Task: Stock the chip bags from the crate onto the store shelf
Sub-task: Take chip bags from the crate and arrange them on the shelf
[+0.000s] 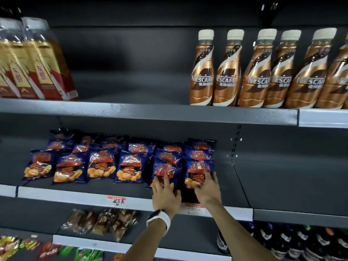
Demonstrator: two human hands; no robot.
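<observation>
Head camera, looking down a store aisle: two bare hands were settling blue chip bags on the middle shelf (94, 193) of a dark gondola. The left hand (165, 196), a white watch (160, 219) on its wrist, lay with fingers spread and fairly straight over the lower half of one front-row bag (165, 170). The right hand (208, 187) rested the same way on the neighbouring bag (199, 168), fingers splayed across its lower corner; neither hand appeared to pinch or curl round the foil. Both bags sat at the right end of the rows of identical chip bags (101, 164), near the shelf's front lip, with the two hands just beside each other and directly on them. The crate was not in view.

Judged by their look, the bags are light, air-puffed and soft, their glossy foil slippery and their contents easily crushed. A flat palm seemed right for nudging; for lifting, the crimped top or bottom seam would likely give the safest hold. Coffee bottles (263, 72) stood on the shelf above, with tea bottles (37, 68) to their left.
</observation>
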